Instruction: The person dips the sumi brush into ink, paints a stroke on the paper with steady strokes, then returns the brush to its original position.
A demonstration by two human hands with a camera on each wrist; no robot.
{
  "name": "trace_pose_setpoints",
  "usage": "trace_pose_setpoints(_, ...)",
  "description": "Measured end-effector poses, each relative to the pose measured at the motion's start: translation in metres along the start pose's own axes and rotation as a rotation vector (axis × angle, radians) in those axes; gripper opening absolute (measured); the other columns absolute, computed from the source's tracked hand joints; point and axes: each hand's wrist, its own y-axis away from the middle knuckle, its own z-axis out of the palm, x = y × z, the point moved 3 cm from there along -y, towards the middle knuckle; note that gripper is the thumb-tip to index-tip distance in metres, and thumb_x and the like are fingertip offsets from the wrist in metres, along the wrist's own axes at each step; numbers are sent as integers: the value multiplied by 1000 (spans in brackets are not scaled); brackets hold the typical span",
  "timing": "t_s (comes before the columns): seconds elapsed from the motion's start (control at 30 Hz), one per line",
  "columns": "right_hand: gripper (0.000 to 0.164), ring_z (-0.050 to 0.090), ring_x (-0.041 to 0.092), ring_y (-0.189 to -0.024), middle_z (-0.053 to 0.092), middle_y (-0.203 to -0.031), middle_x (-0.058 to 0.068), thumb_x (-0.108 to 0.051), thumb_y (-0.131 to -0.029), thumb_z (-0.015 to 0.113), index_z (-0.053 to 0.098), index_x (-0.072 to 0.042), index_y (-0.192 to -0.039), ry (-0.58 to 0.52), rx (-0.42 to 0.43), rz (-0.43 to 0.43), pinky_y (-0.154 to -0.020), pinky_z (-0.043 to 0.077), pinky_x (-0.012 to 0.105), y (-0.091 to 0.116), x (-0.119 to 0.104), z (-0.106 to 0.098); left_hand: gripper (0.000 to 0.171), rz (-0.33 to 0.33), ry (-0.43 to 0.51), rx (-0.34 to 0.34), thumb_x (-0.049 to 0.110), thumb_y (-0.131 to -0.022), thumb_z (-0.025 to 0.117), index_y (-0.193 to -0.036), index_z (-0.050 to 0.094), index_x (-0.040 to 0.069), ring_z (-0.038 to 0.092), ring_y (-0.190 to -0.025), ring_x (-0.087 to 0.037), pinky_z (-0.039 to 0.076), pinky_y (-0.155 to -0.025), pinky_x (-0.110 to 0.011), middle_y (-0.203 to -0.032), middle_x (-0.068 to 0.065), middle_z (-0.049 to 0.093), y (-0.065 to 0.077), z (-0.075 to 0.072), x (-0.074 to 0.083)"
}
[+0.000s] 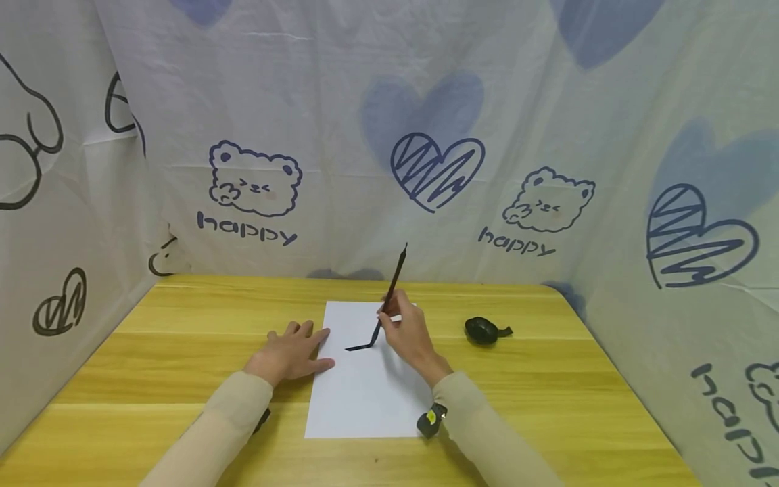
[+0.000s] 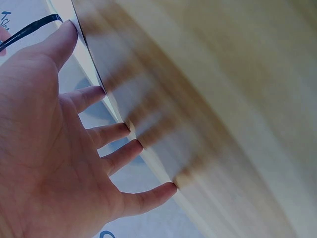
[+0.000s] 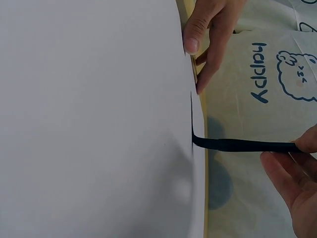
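Head view is bright, wrist views dimmer; soft shadow falls across paper (image 1: 359, 406); tabletop (image 2: 247, 89) appears blurred at left wrist

Pale curtain (image 1: 341, 115), blue hearts (image 1: 453, 98), yellow table (image 1: 535, 406)

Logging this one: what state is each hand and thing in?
Paper: flat on table, bearing one black stroke
Brush: slanted, tip on paper
Right hand: pinching brush
Left hand: fingers spread, touching paper's left edge
Black object: lying right of paper
Printed cloth: hanging behind table

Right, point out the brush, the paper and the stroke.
Brush (image 3: 247, 145), right wrist view, on its lower handle.
Paper (image 1: 362, 389), head view, on its bare middle.
Stroke (image 1: 358, 348), head view, midway along it.
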Motion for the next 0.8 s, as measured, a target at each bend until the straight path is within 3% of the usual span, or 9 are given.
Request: trace_pose_setpoints(0.8,21,73,26,-88,74,-96,15,5,-95,65,61,-3,-114,36,13,50,-71,61,26,1,11,-18,77,8,10,-2,62,-99,55,-158,43,14,35,-147,-52,28,-107,-84,-162,-25,38,2,-2,1)
